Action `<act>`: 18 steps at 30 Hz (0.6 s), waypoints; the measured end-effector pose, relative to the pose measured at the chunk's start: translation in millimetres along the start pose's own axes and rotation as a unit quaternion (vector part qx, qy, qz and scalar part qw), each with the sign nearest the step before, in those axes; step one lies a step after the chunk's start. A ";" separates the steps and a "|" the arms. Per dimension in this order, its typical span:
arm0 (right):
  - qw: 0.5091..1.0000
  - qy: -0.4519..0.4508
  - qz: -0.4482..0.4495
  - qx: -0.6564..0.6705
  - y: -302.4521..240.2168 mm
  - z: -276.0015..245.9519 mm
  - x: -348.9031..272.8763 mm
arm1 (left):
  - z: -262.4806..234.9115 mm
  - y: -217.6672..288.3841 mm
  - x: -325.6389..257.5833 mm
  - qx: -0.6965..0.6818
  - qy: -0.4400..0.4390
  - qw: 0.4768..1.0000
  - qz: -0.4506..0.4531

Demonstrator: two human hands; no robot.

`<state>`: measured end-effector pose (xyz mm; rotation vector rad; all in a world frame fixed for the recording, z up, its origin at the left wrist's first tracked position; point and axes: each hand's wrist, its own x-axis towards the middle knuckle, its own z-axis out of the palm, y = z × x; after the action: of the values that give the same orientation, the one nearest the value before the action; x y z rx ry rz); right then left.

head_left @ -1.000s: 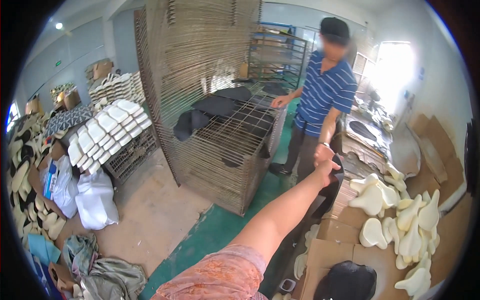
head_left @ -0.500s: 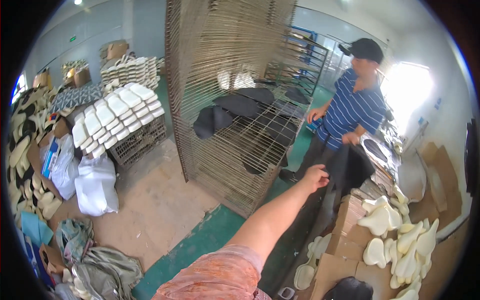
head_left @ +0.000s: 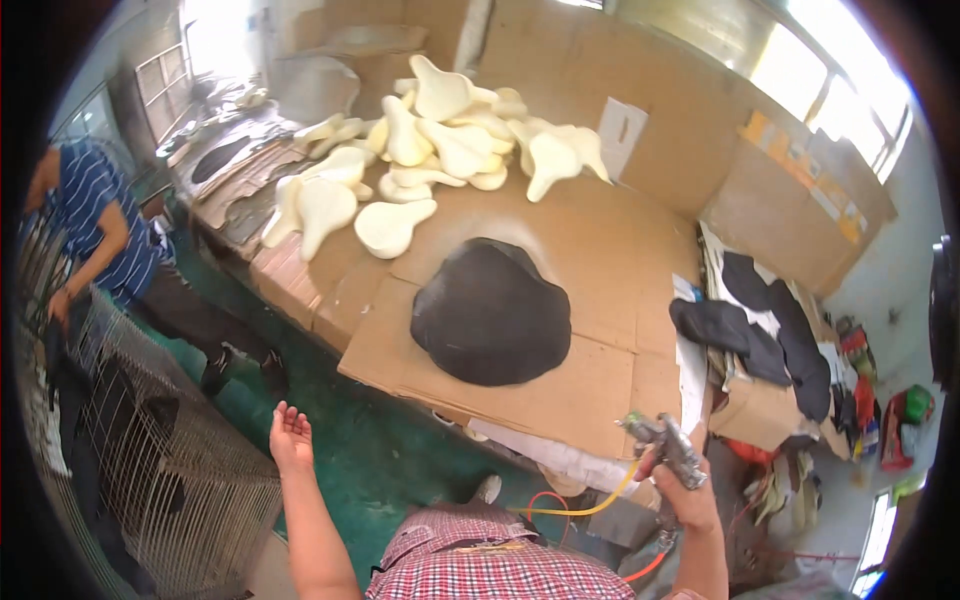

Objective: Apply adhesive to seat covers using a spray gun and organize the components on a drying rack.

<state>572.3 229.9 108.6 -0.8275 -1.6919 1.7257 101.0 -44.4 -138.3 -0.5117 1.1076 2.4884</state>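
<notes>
My right hand (head_left: 692, 496) grips a metal spray gun (head_left: 680, 455), held over the near right edge of a cardboard-covered table (head_left: 620, 385). A yellow hose (head_left: 606, 503) and an orange hose (head_left: 648, 562) run by it. A rounded stack of black sheet pieces (head_left: 490, 312) lies on the cardboard, ahead of and left of the gun, not touching it. Out to the left, beside the table's near edge, my left hand (head_left: 292, 437) is raised with nothing in it, fingers extended and palm partly up.
Cream foam saddle shapes (head_left: 455, 145) lie heaped at the table's back. To the left, a co-worker (head_left: 105, 225) in a striped shirt stands by a wire rack (head_left: 200, 440). More black pieces (head_left: 745, 325) rest on boxes at the right. Cardboard panels (head_left: 570, 70) line the wall.
The view has swung right from the rack to the table. My outstretched arm, earlier near the co-worker and a black sheet, has drawn back. The spray gun in my right hand has come into view.
</notes>
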 end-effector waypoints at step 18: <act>0.992 -0.003 0.117 0.048 0.3 -30.9 -20.8 | 65.9 -98.8 0.7 0.124 0.038 0.987 -0.098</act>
<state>609.3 233.7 108.9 -1.0085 -1.5525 1.9502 135.1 67.5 -159.3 -0.6139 1.3052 2.1420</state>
